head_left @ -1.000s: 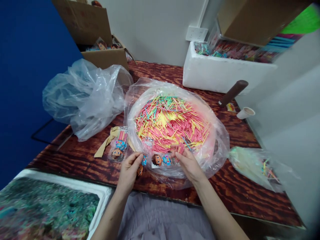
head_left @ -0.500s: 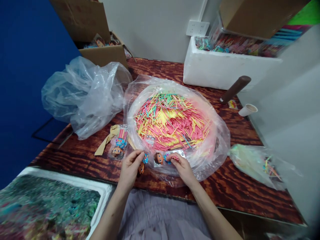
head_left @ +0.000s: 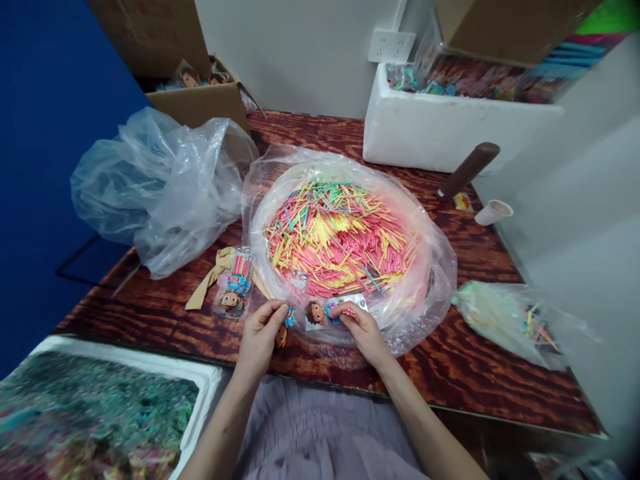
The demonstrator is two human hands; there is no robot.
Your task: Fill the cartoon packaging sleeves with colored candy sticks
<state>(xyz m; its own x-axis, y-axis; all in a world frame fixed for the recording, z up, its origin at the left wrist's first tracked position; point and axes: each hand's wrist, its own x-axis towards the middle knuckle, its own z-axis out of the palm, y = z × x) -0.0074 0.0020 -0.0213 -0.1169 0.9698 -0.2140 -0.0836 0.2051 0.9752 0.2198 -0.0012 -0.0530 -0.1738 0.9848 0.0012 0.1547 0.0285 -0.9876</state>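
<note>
My left hand (head_left: 261, 335) is closed, thumb against fingers, on a clear cartoon-printed packet (head_left: 282, 335), whose upper part reaches over the basin's near rim. Facing it, my right hand (head_left: 365, 333) pinches a small bunch of pink sticks (head_left: 350, 313), their ends showing at the fingertips. Another cartoon packet (head_left: 315, 312) lies on the plastic under the right fingers; whether they also grip it I cannot tell. Just beyond both hands stands a plastic-lined basin (head_left: 260, 220) heaped with pink, yellow, green and blue sticks (head_left: 345, 240). A filled packet (head_left: 234, 283) rests left of it.
Crumpled clear plastic (head_left: 175, 187) and a cardboard box (head_left: 200, 103) occupy the left back. A white foam box (head_left: 450, 133), a brown cylinder (head_left: 470, 170) and a paper cup (head_left: 494, 212) stand at right. A plastic bag (head_left: 500, 320) lies right; a foam bin (head_left: 200, 393) is at lower left.
The whole view has shifted slightly, with the table and basin a little higher and further left. Both hands keep nearly the same pose and hold.
</note>
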